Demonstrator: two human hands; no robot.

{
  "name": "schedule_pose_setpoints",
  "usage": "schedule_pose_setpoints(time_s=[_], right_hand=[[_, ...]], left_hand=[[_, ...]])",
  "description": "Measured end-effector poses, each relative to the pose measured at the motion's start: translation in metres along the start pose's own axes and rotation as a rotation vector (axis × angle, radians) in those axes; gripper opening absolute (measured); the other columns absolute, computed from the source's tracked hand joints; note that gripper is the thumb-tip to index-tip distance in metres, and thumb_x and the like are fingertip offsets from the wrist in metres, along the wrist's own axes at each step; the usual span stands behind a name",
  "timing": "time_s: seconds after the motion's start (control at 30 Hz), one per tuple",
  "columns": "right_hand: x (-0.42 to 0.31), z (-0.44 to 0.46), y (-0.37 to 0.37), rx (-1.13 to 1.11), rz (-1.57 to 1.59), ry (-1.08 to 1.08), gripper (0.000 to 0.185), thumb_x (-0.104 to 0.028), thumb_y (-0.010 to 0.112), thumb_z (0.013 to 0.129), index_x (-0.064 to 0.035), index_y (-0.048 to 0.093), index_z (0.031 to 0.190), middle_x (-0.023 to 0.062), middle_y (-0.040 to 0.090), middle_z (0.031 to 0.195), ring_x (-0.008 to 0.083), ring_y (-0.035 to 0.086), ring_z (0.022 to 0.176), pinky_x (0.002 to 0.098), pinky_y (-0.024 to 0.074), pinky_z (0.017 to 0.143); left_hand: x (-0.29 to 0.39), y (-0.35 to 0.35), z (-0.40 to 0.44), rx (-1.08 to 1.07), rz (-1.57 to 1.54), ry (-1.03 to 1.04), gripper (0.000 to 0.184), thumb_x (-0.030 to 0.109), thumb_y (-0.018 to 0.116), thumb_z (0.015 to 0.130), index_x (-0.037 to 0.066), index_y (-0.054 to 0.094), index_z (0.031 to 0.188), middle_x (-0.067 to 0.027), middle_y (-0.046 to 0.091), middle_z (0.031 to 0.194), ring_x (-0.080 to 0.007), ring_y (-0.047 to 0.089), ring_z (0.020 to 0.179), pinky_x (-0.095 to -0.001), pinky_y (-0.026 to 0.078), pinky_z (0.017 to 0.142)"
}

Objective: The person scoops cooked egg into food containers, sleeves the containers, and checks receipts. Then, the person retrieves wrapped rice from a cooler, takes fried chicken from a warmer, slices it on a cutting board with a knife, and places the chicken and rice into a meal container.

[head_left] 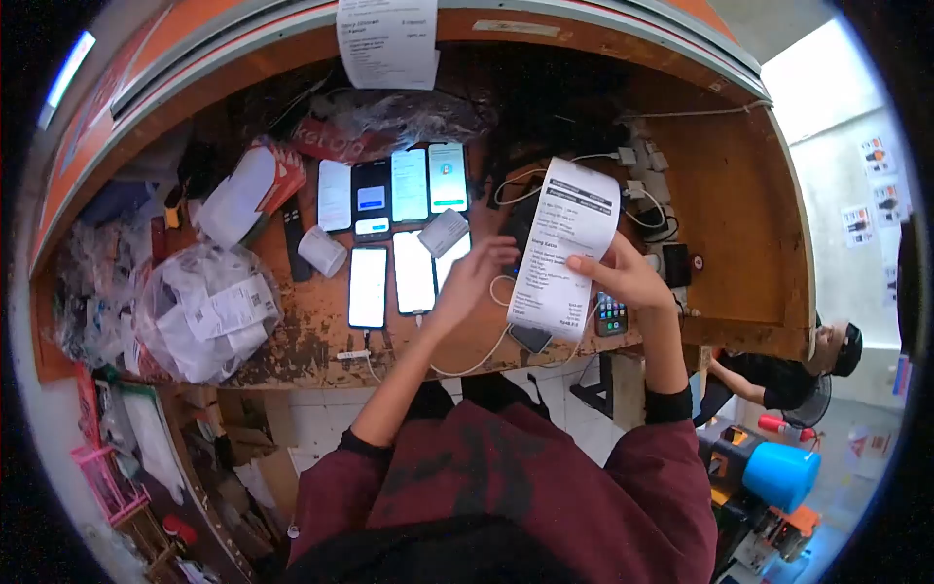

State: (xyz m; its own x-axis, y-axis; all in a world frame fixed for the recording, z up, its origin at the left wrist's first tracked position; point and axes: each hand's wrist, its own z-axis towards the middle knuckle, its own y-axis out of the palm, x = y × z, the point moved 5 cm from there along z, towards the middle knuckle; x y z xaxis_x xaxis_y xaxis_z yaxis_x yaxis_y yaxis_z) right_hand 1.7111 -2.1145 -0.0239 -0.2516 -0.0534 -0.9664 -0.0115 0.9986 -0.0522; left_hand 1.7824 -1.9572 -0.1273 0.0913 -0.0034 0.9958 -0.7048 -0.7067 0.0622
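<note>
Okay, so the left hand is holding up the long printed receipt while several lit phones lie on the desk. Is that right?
Not quite. The head view shows the right hand, not the left hand, holding up the long printed receipt. The rest is correct: several lit phones lie on the desk.
</note>
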Motion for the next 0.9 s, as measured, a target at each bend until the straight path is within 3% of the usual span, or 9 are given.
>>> schedule_pose_setpoints(time_s=[0.13,0.23,0.37,0.43,0.5,0.57,0.7,0.8,0.9], right_hand=[[-0.014,0.007,0.021,-0.109,-0.034,-0.007,0.051,-0.021,0.065,0.080,0.0007,0.041,0.119,0.0103,0.059,0.100,0.0133,0.059,0.080,0.0228,0.0491,0.053],[-0.035,0.014,0.045,-0.259,-0.050,-0.015,0.052,-0.023,0.064,0.081,0.0009,0.040,0.120,0.0101,0.058,0.100,0.0146,0.058,0.083,0.0250,0.0498,0.061],[-0.038,0.022,0.086,-0.464,-0.070,-0.034,0.052,-0.024,0.062,0.082,0.0008,0.039,0.121,0.0096,0.058,0.101,0.0168,0.057,0.087,0.0269,0.0483,0.070],[-0.047,0.022,0.105,-0.709,-0.423,-0.045,0.048,-0.023,0.061,0.082,0.0014,0.041,0.118,0.0122,0.059,0.099,0.0183,0.058,0.087,0.0288,0.0469,0.072],[-0.053,0.024,0.115,-0.857,-0.633,-0.084,0.046,-0.023,0.060,0.082,0.0020,0.042,0.116,0.0145,0.059,0.096,0.0198,0.060,0.086,0.0304,0.0469,0.071],[-0.045,0.025,0.116,-0.930,-0.577,-0.147,0.042,-0.021,0.058,0.082,0.0028,0.044,0.113,0.0185,0.060,0.089,0.0256,0.062,0.080,0.0349,0.0475,0.066],[-0.026,0.036,0.139,-0.903,-0.850,-0.161,0.039,-0.023,0.059,0.081,0.0027,0.048,0.109,0.0197,0.061,0.083,0.0308,0.062,0.075,0.0368,0.0476,0.064],[-0.033,0.035,0.197,-0.784,-0.801,-0.279,0.036,-0.027,0.062,0.079,-0.0001,0.056,0.102,0.0180,0.062,0.082,0.0305,0.062,0.073,0.0365,0.0471,0.064],[0.015,0.031,0.228,-0.590,-0.642,-0.252,0.031,-0.024,0.066,0.077,-0.0019,0.059,0.097,0.0158,0.062,0.080,0.0290,0.060,0.071,0.0342,0.0448,0.062]], left_hand=[[0.058,-0.044,-0.016,0.195,-0.054,0.103,0.029,0.016,0.032,0.095,0.000,0.046,0.115,-0.0132,0.053,0.114,-0.0212,0.053,0.105,-0.0323,0.042,0.091],[0.118,-0.069,-0.027,0.337,0.134,0.289,0.030,0.018,0.034,0.094,0.004,0.047,0.117,-0.0120,0.052,0.119,-0.0224,0.048,0.113,-0.0333,0.036,0.095],[0.177,-0.063,-0.033,0.050,0.462,0.601,0.038,0.026,0.043,0.091,0.007,0.043,0.124,-0.0141,0.049,0.122,-0.0276,0.044,0.116,-0.0351,0.031,0.099],[0.151,-0.057,-0.038,-0.399,0.279,0.251,0.042,0.034,0.050,0.087,0.007,0.049,0.119,-0.0132,0.057,0.111,-0.0261,0.052,0.106,-0.0343,0.037,0.092],[0.129,-0.071,-0.057,-0.449,0.488,0.175,0.041,0.043,0.057,0.081,0.006,0.061,0.099,-0.0099,0.062,0.086,-0.0215,0.058,0.078,-0.0313,0.044,0.071],[0.107,-0.085,-0.083,-0.444,0.487,-0.078,0.032,0.036,0.056,0.083,0.004,0.060,0.090,-0.0083,0.060,0.072,-0.0167,0.057,0.069,-0.0305,0.043,0.063],[0.083,-0.095,-0.122,-0.261,0.481,-0.057,0.030,0.034,0.051,0.087,0.005,0.058,0.086,-0.0113,0.058,0.065,-0.0223,0.058,0.061,-0.0344,0.042,0.056],[0.076,-0.102,-0.150,0.021,0.756,-0.046,0.032,0.032,0.045,0.090,0.003,0.059,0.086,-0.0184,0.057,0.067,-0.0365,0.057,0.063,-0.0401,0.043,0.055],[0.053,-0.118,-0.184,0.135,0.641,-0.055,0.033,0.032,0.045,0.090,0.003,0.060,0.088,-0.0184,0.059,0.070,-0.0344,0.058,0.063,-0.0379,0.043,0.056]])
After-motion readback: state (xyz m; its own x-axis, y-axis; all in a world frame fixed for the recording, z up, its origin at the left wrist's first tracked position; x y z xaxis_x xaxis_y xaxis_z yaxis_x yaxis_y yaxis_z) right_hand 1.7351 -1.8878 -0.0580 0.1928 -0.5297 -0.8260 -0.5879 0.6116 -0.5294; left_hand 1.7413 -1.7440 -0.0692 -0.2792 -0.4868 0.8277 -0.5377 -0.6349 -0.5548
